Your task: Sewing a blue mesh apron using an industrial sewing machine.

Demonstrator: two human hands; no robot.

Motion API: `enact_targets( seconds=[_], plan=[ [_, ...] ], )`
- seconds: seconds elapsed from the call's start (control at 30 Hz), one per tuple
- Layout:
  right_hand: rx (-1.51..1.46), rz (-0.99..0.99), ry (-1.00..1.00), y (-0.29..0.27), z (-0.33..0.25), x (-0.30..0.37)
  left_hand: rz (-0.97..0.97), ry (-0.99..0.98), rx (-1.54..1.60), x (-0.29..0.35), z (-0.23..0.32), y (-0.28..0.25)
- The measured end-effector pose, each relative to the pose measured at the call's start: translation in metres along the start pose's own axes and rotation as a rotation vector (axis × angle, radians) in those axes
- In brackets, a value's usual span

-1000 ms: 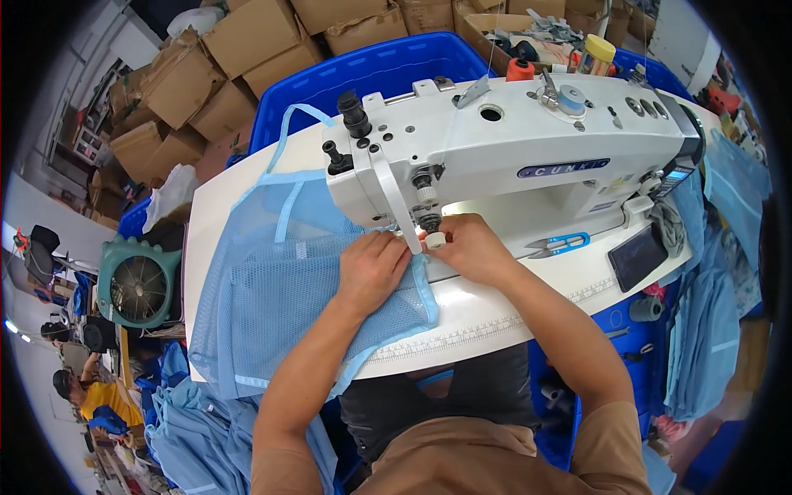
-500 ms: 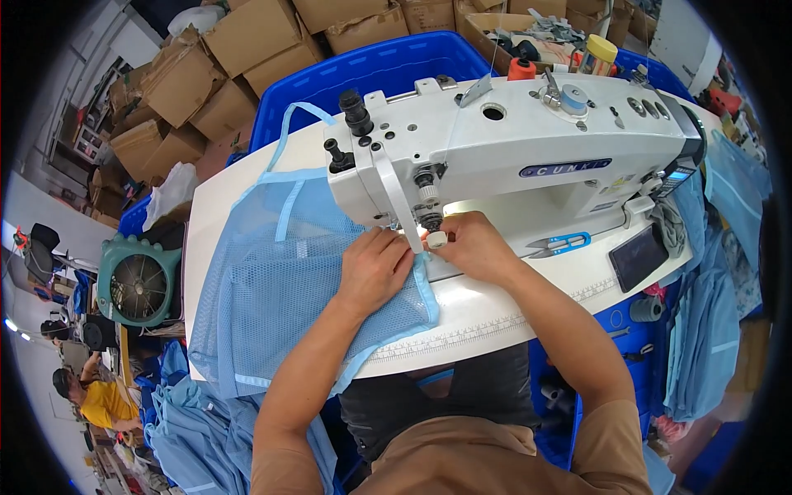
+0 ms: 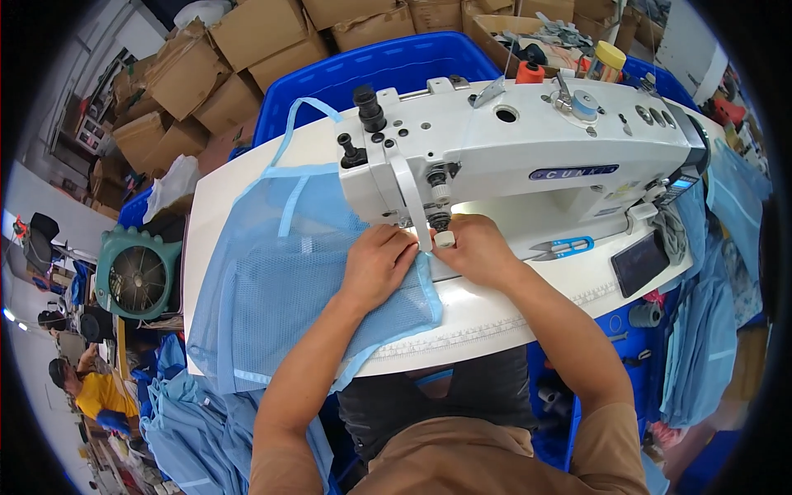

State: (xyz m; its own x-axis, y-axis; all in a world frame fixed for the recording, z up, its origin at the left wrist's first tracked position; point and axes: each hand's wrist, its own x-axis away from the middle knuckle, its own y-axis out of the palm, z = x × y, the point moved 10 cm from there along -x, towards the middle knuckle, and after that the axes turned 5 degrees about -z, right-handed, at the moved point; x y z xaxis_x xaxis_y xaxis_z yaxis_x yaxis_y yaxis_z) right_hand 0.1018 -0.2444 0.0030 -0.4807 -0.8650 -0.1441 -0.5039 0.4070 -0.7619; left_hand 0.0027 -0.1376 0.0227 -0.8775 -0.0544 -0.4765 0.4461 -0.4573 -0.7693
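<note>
Light blue mesh fabric (image 3: 272,289) edged with blue binding tape (image 3: 428,289) lies on the white sewing table, left of and under the head of a white sewing machine (image 3: 487,140). My left hand (image 3: 379,268) is closed, its bent fingers gripping the mesh just left of the needle area. On the other side of the needle, my right hand (image 3: 478,252) is closed in a pinch beside the binding. Its fingertips are partly hidden by the machine's knob, so what they hold does not show. The two hands nearly meet at the presser foot.
Blue-handled thread snips (image 3: 564,247) and a dark phone (image 3: 640,264) lie to the right. A ruler strip (image 3: 478,334) follows the table's front edge. Behind the machine stands a blue bin (image 3: 285,87) before cardboard boxes (image 3: 260,37). A green fan (image 3: 139,272) is at left.
The machine sits slightly farther right and lower in the view. Both hands stay at the needle area, with small finger shifts. The fabric lies nearly the same.
</note>
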Motion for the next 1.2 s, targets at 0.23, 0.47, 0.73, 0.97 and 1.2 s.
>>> enact_targets(
  seconds=[0.23, 0.47, 0.73, 0.97, 1.2],
  plan=[
    [0.023, 0.05, -0.062, 0.005, 0.002, 0.002, -0.123, -0.048, 0.072, -0.003, -0.004, 0.005],
    [0.037, 0.073, -0.053, 0.006, -0.006, 0.001, -0.072, 0.023, 0.049, -0.001, -0.003, 0.004],
    [0.136, 0.196, -0.214, 0.0, -0.019, 0.007, -0.152, 0.011, 0.135, -0.002, -0.008, 0.007],
    [0.219, 0.122, -0.192, 0.008, -0.019, 0.005, -0.144, -0.063, 0.192, 0.001, -0.016, 0.009],
    [0.189, 0.132, -0.126, -0.006, -0.013, 0.003, -0.171, -0.181, 0.335, -0.002, -0.025, 0.015]
  ],
)
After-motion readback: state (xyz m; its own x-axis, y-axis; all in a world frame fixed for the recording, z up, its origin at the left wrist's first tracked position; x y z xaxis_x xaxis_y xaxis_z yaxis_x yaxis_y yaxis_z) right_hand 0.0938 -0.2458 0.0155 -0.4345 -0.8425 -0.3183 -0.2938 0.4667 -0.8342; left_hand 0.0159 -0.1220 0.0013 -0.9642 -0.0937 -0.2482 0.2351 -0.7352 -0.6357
